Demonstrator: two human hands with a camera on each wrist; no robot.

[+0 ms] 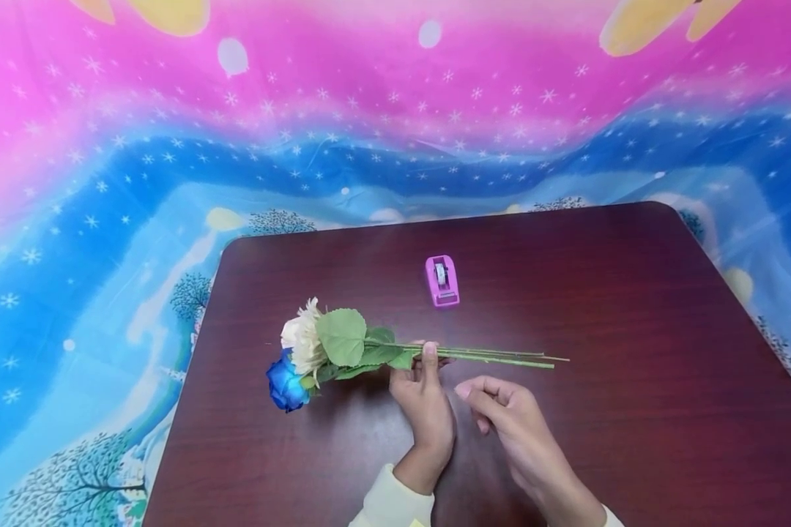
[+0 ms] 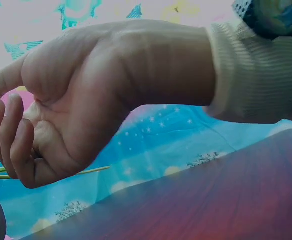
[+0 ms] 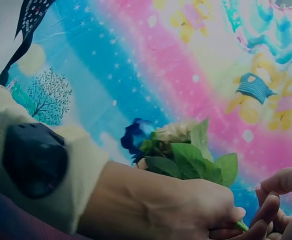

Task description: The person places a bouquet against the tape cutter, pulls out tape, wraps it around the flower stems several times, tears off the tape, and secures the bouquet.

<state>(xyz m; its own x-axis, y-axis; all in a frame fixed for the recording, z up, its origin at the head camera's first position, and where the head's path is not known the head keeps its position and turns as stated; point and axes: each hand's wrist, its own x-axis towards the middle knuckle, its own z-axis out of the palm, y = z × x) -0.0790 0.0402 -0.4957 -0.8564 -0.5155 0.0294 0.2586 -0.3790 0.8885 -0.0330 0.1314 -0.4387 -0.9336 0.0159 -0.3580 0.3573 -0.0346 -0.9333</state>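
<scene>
In the head view my left hand (image 1: 428, 410) grips a small bunch of flowers by the stems (image 1: 494, 355), thumb on top of them. A blue rose (image 1: 286, 382) and a cream-white flower (image 1: 303, 337) point left, with green leaves (image 1: 341, 337) behind the blooms. The bare stem ends stick out to the right. My right hand (image 1: 517, 424) is just right of my left hand, below the stems, with fingers curled and thumb close to the index fingertip. In the left wrist view its palm (image 2: 81, 100) shows. I cannot tell whether something thin is pinched there.
A pink tape dispenser (image 1: 442, 281) with a roll in it stands beyond the stems on the dark red-brown wooden table (image 1: 633, 307). A printed cloth (image 1: 395, 95) in pink and blue hangs behind and around the table.
</scene>
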